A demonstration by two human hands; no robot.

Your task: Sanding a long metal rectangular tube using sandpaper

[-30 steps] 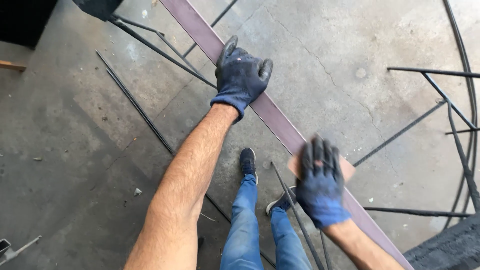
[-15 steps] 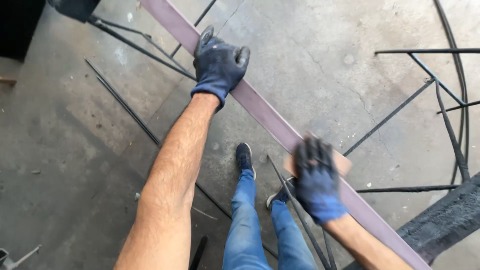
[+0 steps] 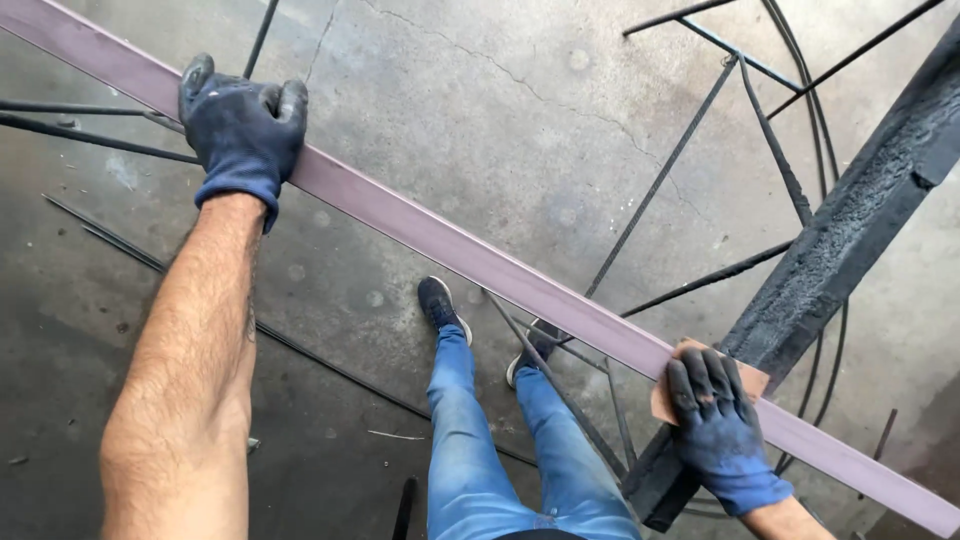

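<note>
Since earlier, right hand (image 3: 722, 425) slid sandpaper (image 3: 690, 385) down the flat bar (image 3: 480, 262), fingers pressing flat; left hand (image 3: 243, 125) grips the bar's upper stretch, steadying it

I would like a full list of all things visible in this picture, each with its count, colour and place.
flat metal bar: one, dull purple-grey, running from upper left to lower right under both hands
sandpaper piece: one, tan, on the bar under the right hand
heavy dark beam: one, black, slanting down from upper right
thin metal rods: several, black, on the floor at left, top and right
concrete floor: grey, cracked, below everything
jeans: blue, bottom centre
shoes: two, dark blue, on the floor
left hand: dark blue glove, gripping the bar
right hand: dark blue glove, pressing the sandpaper piece
</note>
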